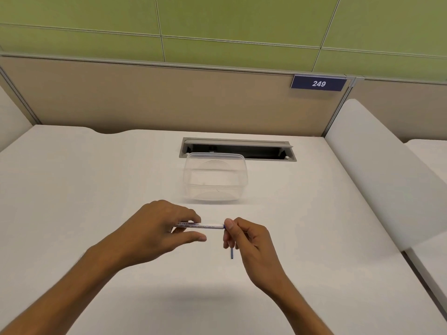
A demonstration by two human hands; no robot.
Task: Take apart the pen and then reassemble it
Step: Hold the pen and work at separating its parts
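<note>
We held the slim white plastic pen barrel with blue print (205, 226) level above the white desk (96, 189), its long axis running left to right between our hands. Our left hand (157, 230) closed its fingers and thumb around the barrel's left part. Our right hand (246, 240) pinched the blue right end between thumb and forefinger, and a thin dark blue stick-like piece (232, 253) hung down from that same hand. Whether this was the refill, we could not tell. A pull or push along the barrel's axis, by the right hand, seemed next. The clear plastic lidded box (215, 180) sat beyond, well apart.
</note>
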